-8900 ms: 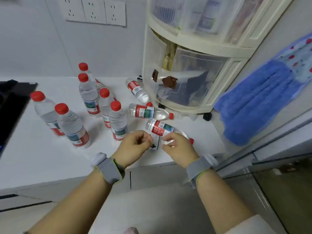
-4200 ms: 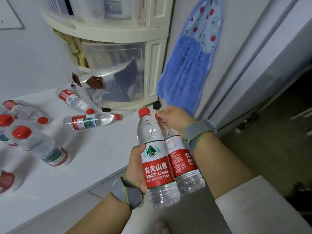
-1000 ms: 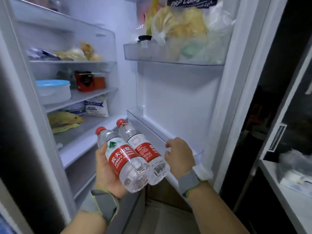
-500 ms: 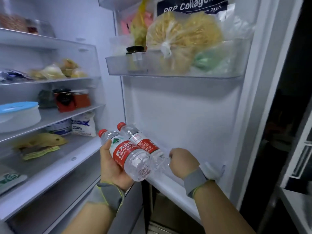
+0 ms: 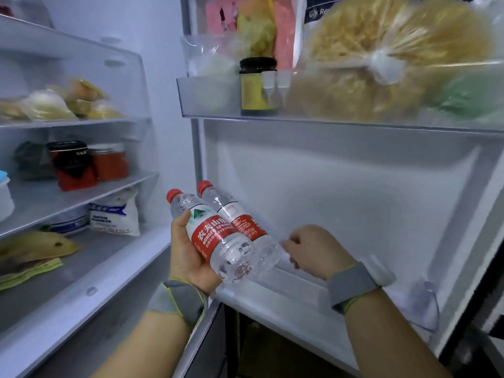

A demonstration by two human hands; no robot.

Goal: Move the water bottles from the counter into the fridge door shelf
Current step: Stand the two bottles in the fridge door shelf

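- Two bottles side by side, tilted, gripped in left hand, just above door shelf.
- Right hand curled at second bottle's base; grip unclear.
- Full, likely heavy, slick plastic; best held at labels.

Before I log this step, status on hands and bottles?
Left hand grips both bottles, tilted, above lower door shelf. Right hand, fingers curled, at their bases; grip unclear. Shelf looks free.

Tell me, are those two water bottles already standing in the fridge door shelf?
Not yet. Both water bottles lie tilted, caps up and away, gripped in the left hand above the lower door shelf. The right hand touches one bottle's base.
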